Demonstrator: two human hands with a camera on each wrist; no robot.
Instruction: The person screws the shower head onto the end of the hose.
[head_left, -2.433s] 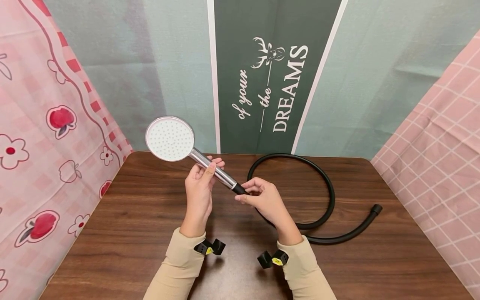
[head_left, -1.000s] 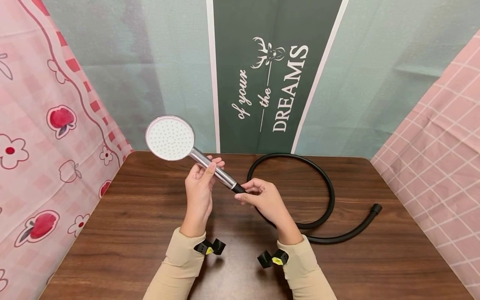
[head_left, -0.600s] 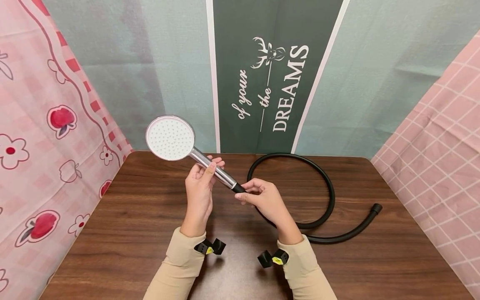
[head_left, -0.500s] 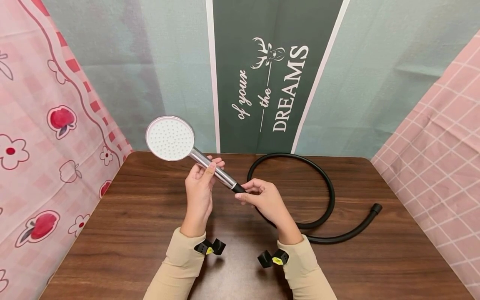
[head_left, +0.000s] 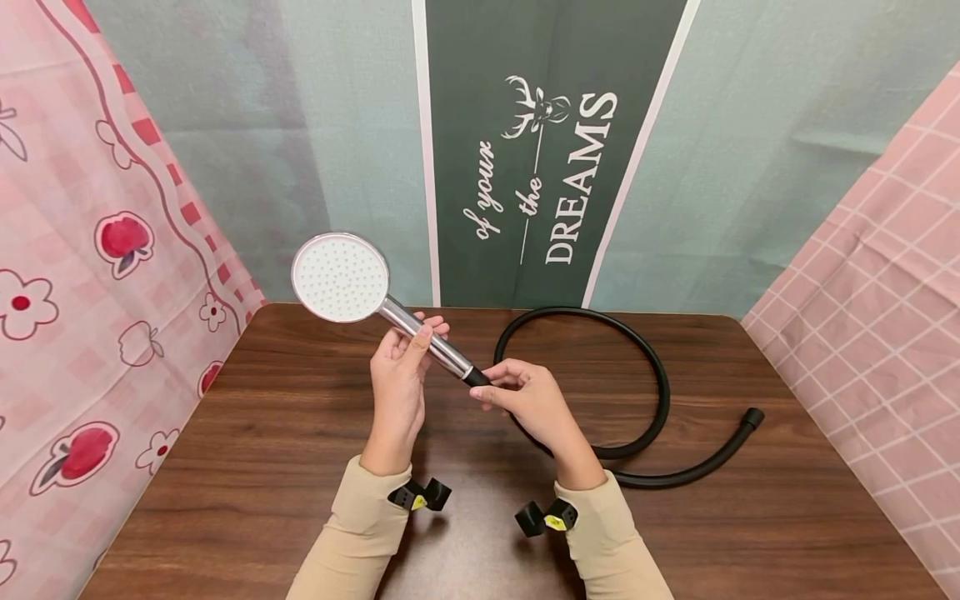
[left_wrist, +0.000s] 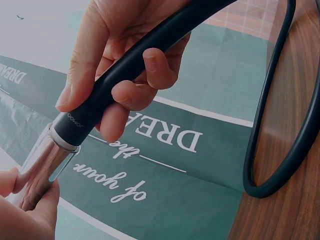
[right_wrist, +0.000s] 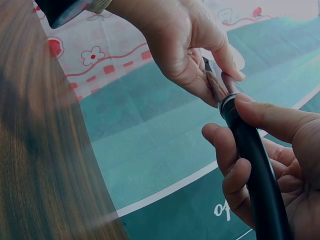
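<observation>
A chrome shower head (head_left: pixel 341 277) with a white, nozzle-dotted face tilts up to the left above the table. My left hand (head_left: pixel 399 375) grips its metal handle (head_left: pixel 450 357), thumb on top. At the handle's lower end sits the black end fitting (left_wrist: pixel 82 117) of a hose, right against a pale ring; both wrist views show them in line. My right hand (head_left: pixel 528 400) pinches that fitting between thumb and fingers. The black hose (head_left: pixel 660 367) runs from under the right hand into a loop on the table, and its free end (head_left: pixel 753 418) lies at the right.
The brown wooden table (head_left: pixel 262 467) spreads beneath both arms. Behind it hangs a green cloth (head_left: pixel 517 275) with white lettering. Pink patterned cloths stand at the left (head_left: pixel 75 333) and right (head_left: pixel 877 333). Small black cameras are strapped to both wrists.
</observation>
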